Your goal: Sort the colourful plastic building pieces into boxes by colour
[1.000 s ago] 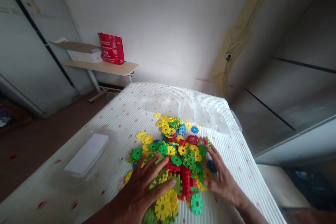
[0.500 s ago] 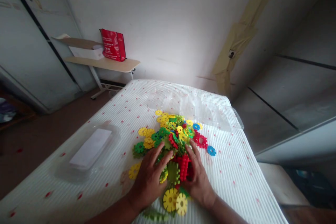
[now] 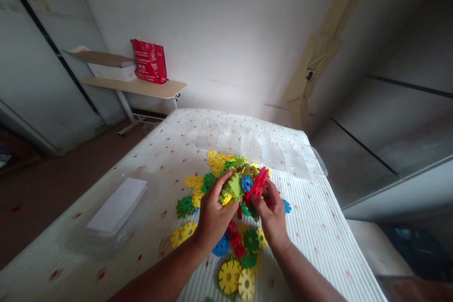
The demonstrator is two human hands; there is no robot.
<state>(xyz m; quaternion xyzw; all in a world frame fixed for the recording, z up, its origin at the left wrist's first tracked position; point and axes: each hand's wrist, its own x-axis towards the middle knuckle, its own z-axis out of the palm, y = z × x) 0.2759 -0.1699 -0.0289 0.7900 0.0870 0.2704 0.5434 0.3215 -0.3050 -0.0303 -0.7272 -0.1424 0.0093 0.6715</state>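
Note:
A heap of plastic gear-shaped building discs (image 3: 226,170) in yellow, green, red and blue lies on a white ribbed table (image 3: 170,151) dotted with red. My left hand (image 3: 212,217) is raised over the heap, its fingers closed round a bunch of green and yellow discs (image 3: 231,188). My right hand (image 3: 271,214) is beside it, closed on red pieces (image 3: 258,184) with a blue disc against them. The two handfuls touch. Loose discs (image 3: 235,278) lie below my wrists.
A clear plastic lid with a white sheet (image 3: 116,205) lies at the table's left. A clear plastic tub (image 3: 283,155) lies behind the heap. A small side table with a red bag (image 3: 148,61) stands by the wall at the back left.
Both hands lay flat on the heap, slid together, then closed on pieces and lifted them off the table.

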